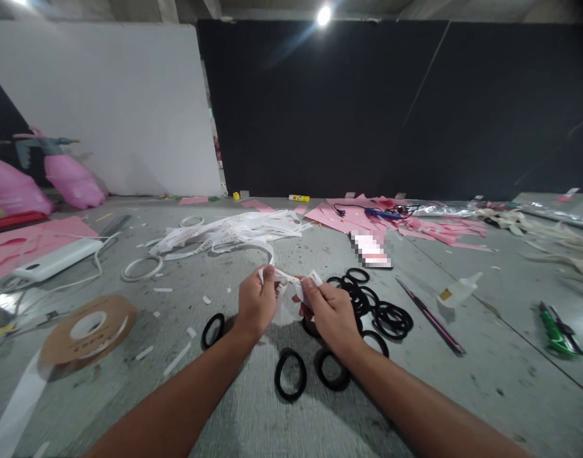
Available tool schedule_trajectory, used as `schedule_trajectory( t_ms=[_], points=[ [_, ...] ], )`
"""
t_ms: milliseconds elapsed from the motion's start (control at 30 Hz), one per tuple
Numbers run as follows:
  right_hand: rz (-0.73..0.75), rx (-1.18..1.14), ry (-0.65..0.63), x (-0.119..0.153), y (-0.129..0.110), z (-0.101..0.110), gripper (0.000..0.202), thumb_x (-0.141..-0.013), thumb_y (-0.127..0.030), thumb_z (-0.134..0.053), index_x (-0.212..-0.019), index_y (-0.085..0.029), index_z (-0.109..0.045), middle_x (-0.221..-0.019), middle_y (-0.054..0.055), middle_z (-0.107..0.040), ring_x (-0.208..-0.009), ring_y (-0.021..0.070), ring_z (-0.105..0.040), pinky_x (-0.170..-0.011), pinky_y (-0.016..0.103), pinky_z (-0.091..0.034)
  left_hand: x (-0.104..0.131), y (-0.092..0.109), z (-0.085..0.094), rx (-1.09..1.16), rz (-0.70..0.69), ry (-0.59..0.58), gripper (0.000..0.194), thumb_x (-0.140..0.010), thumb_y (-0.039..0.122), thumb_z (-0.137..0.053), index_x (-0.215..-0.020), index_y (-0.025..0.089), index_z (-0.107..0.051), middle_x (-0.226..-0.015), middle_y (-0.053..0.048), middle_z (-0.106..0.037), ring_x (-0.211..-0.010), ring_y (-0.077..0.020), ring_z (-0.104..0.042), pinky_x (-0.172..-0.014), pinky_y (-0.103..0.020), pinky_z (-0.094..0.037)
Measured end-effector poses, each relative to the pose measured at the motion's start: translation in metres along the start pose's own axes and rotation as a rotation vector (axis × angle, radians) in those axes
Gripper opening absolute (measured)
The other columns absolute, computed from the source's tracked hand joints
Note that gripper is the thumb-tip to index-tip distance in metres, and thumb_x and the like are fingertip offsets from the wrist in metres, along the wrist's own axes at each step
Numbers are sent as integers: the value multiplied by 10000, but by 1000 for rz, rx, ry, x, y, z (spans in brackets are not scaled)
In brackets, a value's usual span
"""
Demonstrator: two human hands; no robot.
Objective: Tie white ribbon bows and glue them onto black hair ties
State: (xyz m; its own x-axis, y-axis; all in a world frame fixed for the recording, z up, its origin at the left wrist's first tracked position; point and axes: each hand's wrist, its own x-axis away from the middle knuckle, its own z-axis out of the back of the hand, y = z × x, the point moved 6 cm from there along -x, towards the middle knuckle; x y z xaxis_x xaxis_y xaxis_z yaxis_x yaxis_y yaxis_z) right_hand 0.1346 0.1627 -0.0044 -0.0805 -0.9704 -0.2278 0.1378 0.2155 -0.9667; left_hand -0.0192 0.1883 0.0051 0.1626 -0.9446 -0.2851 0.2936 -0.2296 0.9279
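Note:
A white printed ribbon [286,278] is stretched between my two hands, with what looks like a knot or twist midway. My left hand [257,302] pinches it with thumb and fingers. From there the ribbon runs back to a loose pile of white printed ribbon [234,232]. My right hand [332,312] is closed on the ribbon's other part, and a short end sticks up above the thumb. Black hair ties [391,320] lie heaped beside my right hand. A single black hair tie [290,375] rests in front of me, and another [212,331] is by my left wrist.
To the left lie a ribbon spool [119,324], a white ring [142,268] and a white corded device [57,259]. Pink spray bottles [74,178] stand behind. On the right are tweezers [429,316], a small glue bottle [458,291] and a green cutter [559,331]. Pink sheets [339,216] lie farther back.

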Motion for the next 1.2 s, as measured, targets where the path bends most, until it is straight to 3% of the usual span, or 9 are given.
schedule_trajectory(
  t_ms=[133, 233, 333, 433, 533, 733, 933, 1067, 1200],
  points=[
    [26, 35, 27, 3, -5, 1, 522, -912, -563, -493, -648, -140, -649, -526, 27, -582, -474, 116, -519, -458, 222, -399, -3, -11, -1, 51, 35, 56, 534, -882, 627, -438, -551, 208, -428, -464, 28, -457, -433, -116, -414, -464, -243, -301],
    [26, -6, 33, 1, -6, 4, 510, -915, -559, -494, -632, -150, -610, -511, 12, -565, -461, 108, -512, -463, 219, -404, -4, -18, -6, 207, 89, 1, 568, -842, 706, -450, -582, 202, -440, -466, 43, -423, -413, -97, -373, -438, -235, -286],
    [11, -32, 54, -3, -3, 10, 473, -905, -555, -518, -690, -150, -629, -506, -17, -519, -443, 93, -463, -443, 217, -374, -4, -14, -11, 343, 111, -171, 584, -757, 741, -553, -708, 160, -588, -543, 26, -506, -464, -93, -418, -455, -222, -321],
    [12, -66, 36, -6, 1, 11, 423, -888, -537, -556, -925, -140, -697, -566, -34, -502, -456, 85, -430, -430, 218, -344, 2, -4, -18, 342, 117, -403, 547, -721, 663, -663, -882, 140, -683, -664, -13, -612, -565, -118, -504, -528, -230, -395],
    [79, -52, -59, -5, -2, 4, 430, -902, -489, -547, -1111, -137, -678, -616, -30, -514, -498, 91, -448, -464, 224, -373, 10, 1, -24, 256, 104, -548, 447, -764, 600, -651, -749, 154, -675, -626, -10, -598, -592, -129, -516, -564, -242, -401],
    [98, -86, -151, -1, -7, -5, 567, -893, -398, -591, -1385, -152, -455, -669, -40, -570, -556, 109, -525, -540, 240, -451, 10, -8, -25, 424, 173, -343, 485, -766, 568, -672, -537, 159, -549, -534, 6, -530, -565, -114, -496, -589, -260, -411],
    [40, -110, -192, 0, 0, -11, 613, -871, -388, -612, -1398, -145, -415, -716, -20, -642, -562, 126, -599, -543, 252, -478, 13, -9, -34, 820, 394, -261, 512, -587, 550, -829, -844, 143, -655, -516, 55, -487, -453, -107, -441, -405, -249, -382],
    [58, -64, -218, 2, -1, -12, 481, -880, -394, -598, -1287, -146, -536, -685, -20, -625, -563, 126, -582, -552, 253, -469, 8, -11, -29, 709, 323, -270, 451, -630, 536, -811, -794, 143, -660, -492, 51, -489, -455, -99, -450, -428, -233, -376],
    [80, 4, -131, -1, -3, -4, 427, -882, -456, -586, -1169, -145, -643, -805, 37, -663, -689, 148, -585, -621, 265, -475, 8, -10, -29, 494, 214, -427, 444, -690, 531, -770, -574, 145, -583, -476, 23, -501, -472, -79, -440, -475, -221, -341]
  ],
)
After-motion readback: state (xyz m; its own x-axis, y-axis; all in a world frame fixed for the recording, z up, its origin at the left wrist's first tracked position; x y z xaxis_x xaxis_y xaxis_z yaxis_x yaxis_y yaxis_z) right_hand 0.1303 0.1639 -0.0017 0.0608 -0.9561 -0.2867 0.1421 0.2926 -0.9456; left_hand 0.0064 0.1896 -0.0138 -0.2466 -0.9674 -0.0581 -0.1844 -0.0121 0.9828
